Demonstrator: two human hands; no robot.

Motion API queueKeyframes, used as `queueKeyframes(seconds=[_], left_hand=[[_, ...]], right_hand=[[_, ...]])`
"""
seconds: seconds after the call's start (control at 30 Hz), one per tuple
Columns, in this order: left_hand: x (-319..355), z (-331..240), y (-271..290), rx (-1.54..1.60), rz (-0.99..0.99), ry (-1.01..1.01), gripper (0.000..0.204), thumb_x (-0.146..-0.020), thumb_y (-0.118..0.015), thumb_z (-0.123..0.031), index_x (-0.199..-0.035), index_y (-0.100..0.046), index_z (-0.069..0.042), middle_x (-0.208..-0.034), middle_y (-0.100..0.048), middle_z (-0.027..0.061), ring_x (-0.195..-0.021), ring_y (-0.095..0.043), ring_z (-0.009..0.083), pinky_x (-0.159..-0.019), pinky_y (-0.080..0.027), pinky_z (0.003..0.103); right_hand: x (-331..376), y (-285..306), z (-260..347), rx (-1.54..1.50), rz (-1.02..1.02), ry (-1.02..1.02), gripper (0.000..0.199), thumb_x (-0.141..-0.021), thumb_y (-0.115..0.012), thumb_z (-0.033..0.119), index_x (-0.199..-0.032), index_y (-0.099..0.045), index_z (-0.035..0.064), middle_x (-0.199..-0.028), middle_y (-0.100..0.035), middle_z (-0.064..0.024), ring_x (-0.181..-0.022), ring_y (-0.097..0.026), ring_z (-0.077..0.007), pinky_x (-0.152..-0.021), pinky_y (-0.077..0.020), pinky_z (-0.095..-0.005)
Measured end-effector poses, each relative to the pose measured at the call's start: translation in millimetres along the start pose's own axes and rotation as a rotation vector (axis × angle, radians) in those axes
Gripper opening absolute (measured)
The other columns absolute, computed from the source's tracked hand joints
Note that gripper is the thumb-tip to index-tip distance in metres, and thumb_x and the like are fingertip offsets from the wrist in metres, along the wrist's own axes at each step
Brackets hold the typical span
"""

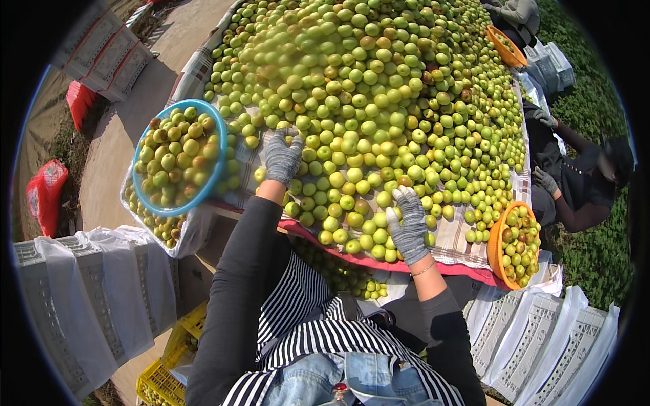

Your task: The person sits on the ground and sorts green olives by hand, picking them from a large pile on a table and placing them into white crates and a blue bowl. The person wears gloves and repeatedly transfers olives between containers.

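A big heap of small green and yellow-brown round fruits (365,95) covers a checked cloth (460,247) on a table. My left hand (282,157), in a grey knit glove, rests fingers down on fruits near the heap's left edge. My right hand (409,223), also gloved in grey, lies on fruits by the front edge of the cloth. Whether either hand grips a fruit is hidden by the fingers. A blue basin (215,172) full of the same fruits stands just left of my left hand.
An orange basin (493,254) of fruits sits at the right front corner, another orange basin (504,46) at the far right. A person in dark clothes and grey gloves (545,181) works on the right side. Pale plastic crates (88,298) lined with white bags stand around; yellow crates (162,379) below.
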State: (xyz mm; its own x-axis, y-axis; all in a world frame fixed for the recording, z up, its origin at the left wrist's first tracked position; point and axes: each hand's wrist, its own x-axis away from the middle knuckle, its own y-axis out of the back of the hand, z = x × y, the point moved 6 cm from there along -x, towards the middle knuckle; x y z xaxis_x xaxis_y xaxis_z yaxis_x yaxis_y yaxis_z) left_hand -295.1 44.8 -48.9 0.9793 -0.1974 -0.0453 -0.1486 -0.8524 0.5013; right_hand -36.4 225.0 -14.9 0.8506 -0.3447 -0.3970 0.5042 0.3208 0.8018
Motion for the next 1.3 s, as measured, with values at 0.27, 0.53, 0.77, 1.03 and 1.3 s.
queueKeyframes(seconds=[0.27,0.53,0.77,1.03,1.3], left_hand=[[91.2,4.5,-18.8,1.157,0.415,0.802,0.023,-0.091,-0.049,-0.034,-0.085,-0.051,-0.012,-0.067,-0.053,0.0008,-0.042,-0.041,0.0057,-0.033,-0.027,0.015],[65.2,-9.5,-49.8,1.393,0.311,0.91,0.032,-0.091,-0.047,-0.039,-0.077,-0.049,-0.009,-0.072,-0.055,0.0048,-0.06,-0.055,0.0158,-0.047,-0.047,0.022],[58.2,12.9,-55.0,1.476,0.128,0.948,0.032,-0.093,-0.043,-0.033,-0.089,-0.051,-0.003,-0.08,-0.06,0.0127,-0.062,-0.057,0.0213,-0.054,-0.052,0.03],[63.9,-7.9,-51.8,1.441,0.409,0.809,0.042,-0.09,-0.046,-0.041,-0.111,-0.05,-0.005,-0.097,-0.057,0.0119,-0.066,-0.059,0.0179,-0.054,-0.052,0.027],[51.9,-2.2,-31.7,1.552,0.208,0.806,0.027,-0.085,-0.058,-0.025,-0.105,-0.052,-0.008,-0.088,-0.056,0.0081,-0.064,-0.056,0.0167,-0.052,-0.05,0.028]], right_hand=[[-162.4,-67.7,21.4,-0.147,-0.004,0.165,0.042,-0.079,-0.058,0.014,-0.119,-0.051,0.0066,-0.124,-0.048,-0.0155,-0.115,-0.045,-0.03,-0.099,-0.0351,-0.0381],[-250.4,-142.3,35.3,0.157,0.224,0.193,0.052,-0.078,-0.058,0.021,-0.126,-0.043,0.0076,-0.12,-0.051,-0.0162,-0.112,-0.047,-0.0312,-0.098,-0.0351,-0.0389],[-171.8,-136.3,33.3,0.189,0.258,0.324,0.04,-0.074,-0.059,0.016,-0.113,-0.052,0.0103,-0.109,-0.052,-0.0127,-0.104,-0.047,-0.0293,-0.093,-0.0357,-0.0427],[-170.7,-88.7,73.9,-0.456,0.665,0.126,0.04,-0.075,-0.067,0.017,-0.112,-0.057,0.0064,-0.105,-0.058,-0.0114,-0.097,-0.056,-0.0228,-0.086,-0.046,-0.0338],[-300.3,-170.7,132.9,-0.026,0.368,0.436,0.045,-0.079,-0.059,0.027,-0.12,-0.052,0.0094,-0.124,-0.048,-0.0155,-0.116,-0.044,-0.0313,-0.099,-0.0353,-0.0375]])
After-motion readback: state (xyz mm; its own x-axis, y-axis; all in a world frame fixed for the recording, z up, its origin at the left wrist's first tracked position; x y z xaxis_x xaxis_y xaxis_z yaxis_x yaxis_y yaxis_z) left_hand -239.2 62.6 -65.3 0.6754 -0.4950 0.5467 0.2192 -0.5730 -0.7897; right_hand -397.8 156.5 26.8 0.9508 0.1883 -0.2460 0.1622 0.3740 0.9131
